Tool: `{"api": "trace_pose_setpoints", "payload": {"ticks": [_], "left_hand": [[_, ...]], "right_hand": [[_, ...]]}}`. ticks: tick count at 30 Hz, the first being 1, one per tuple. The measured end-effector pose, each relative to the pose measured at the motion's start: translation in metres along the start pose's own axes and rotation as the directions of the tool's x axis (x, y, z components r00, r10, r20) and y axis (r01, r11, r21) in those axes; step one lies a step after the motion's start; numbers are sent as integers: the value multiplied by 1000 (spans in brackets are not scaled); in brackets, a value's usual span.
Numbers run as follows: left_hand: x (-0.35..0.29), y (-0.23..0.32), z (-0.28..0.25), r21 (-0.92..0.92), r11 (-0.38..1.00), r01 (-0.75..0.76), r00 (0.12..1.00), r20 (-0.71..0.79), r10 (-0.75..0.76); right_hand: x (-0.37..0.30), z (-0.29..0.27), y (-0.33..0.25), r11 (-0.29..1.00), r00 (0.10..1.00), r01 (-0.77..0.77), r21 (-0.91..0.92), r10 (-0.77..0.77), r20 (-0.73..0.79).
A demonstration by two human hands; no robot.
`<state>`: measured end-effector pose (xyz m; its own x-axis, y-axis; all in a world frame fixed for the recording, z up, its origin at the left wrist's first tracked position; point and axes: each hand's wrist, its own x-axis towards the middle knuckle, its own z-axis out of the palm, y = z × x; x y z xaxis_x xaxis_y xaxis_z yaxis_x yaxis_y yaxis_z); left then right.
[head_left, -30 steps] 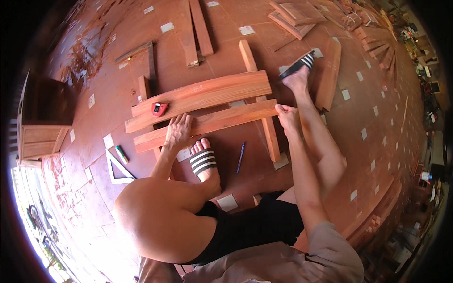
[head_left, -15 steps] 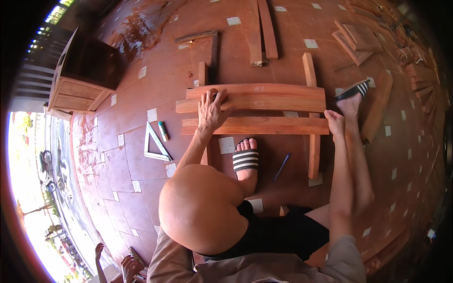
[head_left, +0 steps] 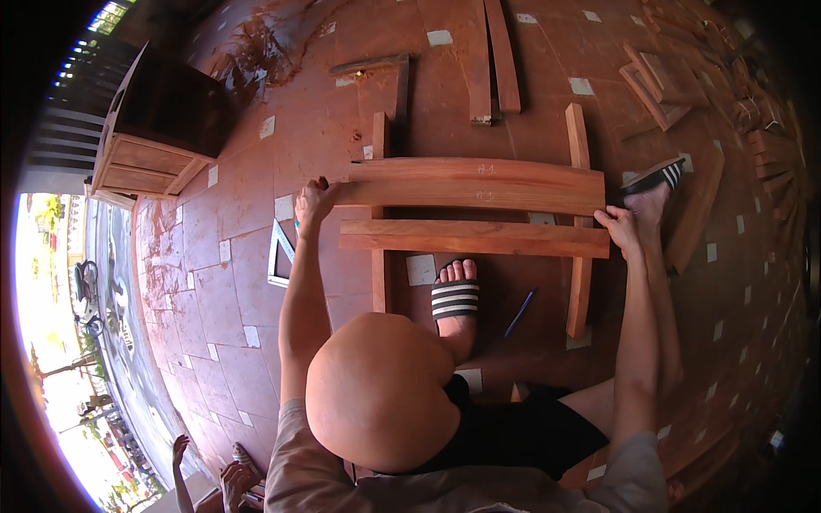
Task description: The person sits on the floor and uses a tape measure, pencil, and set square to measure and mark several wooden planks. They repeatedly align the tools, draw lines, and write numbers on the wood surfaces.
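Note:
Two reddish wooden boards lie edge to edge across two wooden support bars: a far board (head_left: 428, 166) and a middle board (head_left: 462, 194), both with faint chalk-like marks. Nearer to me, a separate board (head_left: 470, 238) lies parallel, with a gap between. My left hand (head_left: 315, 203) is closed around the left end of the middle board. At that board's right end, my right hand (head_left: 619, 231) has its fingers bent against the corner. Beneath the boards' ends run the left support bar (head_left: 381, 282) and the right support bar (head_left: 579, 295).
A set square (head_left: 279, 256) lies left of my left forearm, a blue pen (head_left: 520, 311) near my sandalled foot (head_left: 455, 299). A wooden cabinet (head_left: 150, 167) stands far left. Long planks (head_left: 479, 68) and a framed panel (head_left: 663, 81) lie beyond. Another person's hand (head_left: 235, 480) shows lower left.
My left hand has moved from the top of the boards to their left end and closed there. My right hand stays at the right end. The whole view has shifted slightly.

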<state>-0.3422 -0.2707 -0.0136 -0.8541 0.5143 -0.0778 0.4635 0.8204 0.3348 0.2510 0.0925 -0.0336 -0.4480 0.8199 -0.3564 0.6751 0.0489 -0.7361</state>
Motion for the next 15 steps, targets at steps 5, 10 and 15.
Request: {"api": "trace_pose_setpoints", "payload": {"ticks": [5, 10, 15], "left_hand": [[9, -71, 46, -308, 951, 20, 987, 159, 31], [-5, -95, 62, -572, 816, 90, 973, 224, 50], [-20, -108, 60, -622, 783, 11, 976, 177, 126]], "right_hand": [[5, 1, 13, 999, 997, 44, 21, -43, -68], [-6, -1, 20, 998, 991, 45, 50, -39, -125], [-14, -9, 15, 989, 986, -106, 100, 118, -121]]}}
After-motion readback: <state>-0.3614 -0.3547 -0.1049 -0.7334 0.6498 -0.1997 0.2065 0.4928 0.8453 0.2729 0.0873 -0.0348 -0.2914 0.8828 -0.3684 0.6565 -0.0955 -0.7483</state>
